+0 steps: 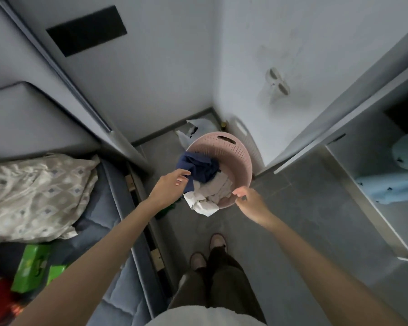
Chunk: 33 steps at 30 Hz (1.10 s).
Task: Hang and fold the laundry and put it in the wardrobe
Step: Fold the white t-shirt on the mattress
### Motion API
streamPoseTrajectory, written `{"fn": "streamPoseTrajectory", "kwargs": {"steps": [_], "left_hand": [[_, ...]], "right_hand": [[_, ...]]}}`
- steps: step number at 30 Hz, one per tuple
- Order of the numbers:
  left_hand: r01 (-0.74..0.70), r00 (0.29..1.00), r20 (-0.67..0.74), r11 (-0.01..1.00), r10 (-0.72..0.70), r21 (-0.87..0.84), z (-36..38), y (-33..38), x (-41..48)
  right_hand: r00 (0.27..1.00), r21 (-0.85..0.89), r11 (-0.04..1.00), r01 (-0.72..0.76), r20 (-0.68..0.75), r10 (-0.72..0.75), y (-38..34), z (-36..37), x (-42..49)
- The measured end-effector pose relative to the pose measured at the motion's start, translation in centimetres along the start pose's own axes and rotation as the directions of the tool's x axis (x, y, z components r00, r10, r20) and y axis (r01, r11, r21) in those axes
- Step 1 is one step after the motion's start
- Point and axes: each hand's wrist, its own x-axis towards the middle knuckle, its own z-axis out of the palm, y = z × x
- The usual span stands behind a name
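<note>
- Your shoes [218, 241] are standing just short of the pink basket [224, 147]. Anything dropping is landing underfoot, so that's a trip risk.
- Your left hand [172, 184] is pinching the edge of the navy garment [199, 167]. The hold is looking thin, so the cloth could be slipping free as you lift.
- Your right hand [247, 200] is curling round the basket's near rim, and the basket is tipping toward you. Tilting it further risks dumping the load on the floor.
- The white clothes [201, 205] are hanging over that near rim. Pulling the navy piece could be dragging them out.
- The navy garment is lying bunched on top of the pale pile. Can't tell if it's tangled.
- A white basket [244, 131] and a plastic bag [193, 129] are sitting just behind. Shoving the pink basket back could be knocking them.
- The wardrobe [363, 149] is standing open to your right, well apart from the basket. Loose cloth could be trailing on the way over.
</note>
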Motion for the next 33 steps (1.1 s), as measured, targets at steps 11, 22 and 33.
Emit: {"fn": "streamPoseTrajectory", "kwargs": {"steps": [11, 22, 33], "left_hand": [[-0.037, 0.987, 0.158, 0.982, 0.008, 0.183, 8.5, -9.6, 9.6], [-0.211, 0.954, 0.29, 0.861, 0.078, 0.462, 19.3, -20.0, 17.4], [-0.125, 0.989, -0.037, 0.937, 0.145, 0.327, 21.8, -21.0, 17.2]], "right_hand": [[0.994, -0.201, 0.976, 0.081, 0.093, -0.063, 5.7, 10.7, 10.2], [0.982, -0.422, 0.888, 0.181, 0.025, -0.188, 13.2, 23.0, 18.0], [0.872, -0.176, 0.869, 0.463, -0.082, -0.482, 16.1, 22.8, 20.1]]}}
